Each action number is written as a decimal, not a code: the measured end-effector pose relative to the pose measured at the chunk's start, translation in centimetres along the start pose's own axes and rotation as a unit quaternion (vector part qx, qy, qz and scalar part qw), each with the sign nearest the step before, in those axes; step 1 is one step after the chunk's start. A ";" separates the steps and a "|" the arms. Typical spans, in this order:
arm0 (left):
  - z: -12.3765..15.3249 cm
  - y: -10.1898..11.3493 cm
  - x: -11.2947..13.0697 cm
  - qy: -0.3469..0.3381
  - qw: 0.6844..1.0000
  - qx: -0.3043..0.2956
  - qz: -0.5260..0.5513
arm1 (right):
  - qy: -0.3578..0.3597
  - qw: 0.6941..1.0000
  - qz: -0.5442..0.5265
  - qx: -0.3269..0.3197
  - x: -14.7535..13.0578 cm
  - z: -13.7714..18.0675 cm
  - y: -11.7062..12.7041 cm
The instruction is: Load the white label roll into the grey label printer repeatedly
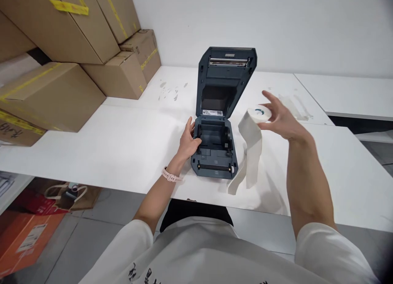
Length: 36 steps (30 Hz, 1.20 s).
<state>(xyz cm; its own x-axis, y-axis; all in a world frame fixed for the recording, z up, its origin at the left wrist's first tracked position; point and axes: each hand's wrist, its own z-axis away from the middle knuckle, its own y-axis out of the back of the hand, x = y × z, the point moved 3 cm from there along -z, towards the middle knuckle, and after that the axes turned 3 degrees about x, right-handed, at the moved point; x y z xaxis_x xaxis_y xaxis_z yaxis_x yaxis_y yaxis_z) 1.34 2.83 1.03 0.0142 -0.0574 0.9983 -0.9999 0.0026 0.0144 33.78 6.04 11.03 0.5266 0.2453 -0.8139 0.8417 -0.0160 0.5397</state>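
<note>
Nearest us, the paper tail [253,165] hung slack over the counter [129,148]. Our left hand [187,144] clasped the printer [213,157] at its left side, thumb over the edge, likely to steady it. Our right hand [281,118] pinched the paper roll [259,113] between thumb and fingers, right of the printer, apparently so the tail ran free. Lid [224,77] stood open behind, presumably for access; cartons [113,77] stacked far left.

A white table [132,148] carries an open printer [216,130] and boxes [118,77].
</note>
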 end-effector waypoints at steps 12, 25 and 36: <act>0.2 -0.1 0.1 0.002 1.000 0.002 -0.002 | -0.104 0.986 -0.133 0.000 7.4 4.9 -0.1; -0.1 -0.2 -0.1 0.003 1.000 -0.004 0.020 | 0.092 0.975 0.062 -0.192 -6.5 4.8 -3.0; 0.0 -0.6 0.5 0.020 1.000 -0.007 0.018 | 0.165 0.863 0.429 -0.210 -8.3 1.0 -14.5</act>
<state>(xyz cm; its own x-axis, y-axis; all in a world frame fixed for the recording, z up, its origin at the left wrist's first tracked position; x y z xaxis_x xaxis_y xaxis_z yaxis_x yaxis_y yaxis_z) 1.98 2.84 1.54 -0.0209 -0.0161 0.9997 -0.9996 0.0174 -0.0206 17.33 3.25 9.75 0.8138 0.5811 -0.0073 0.0044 0.0065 1.0000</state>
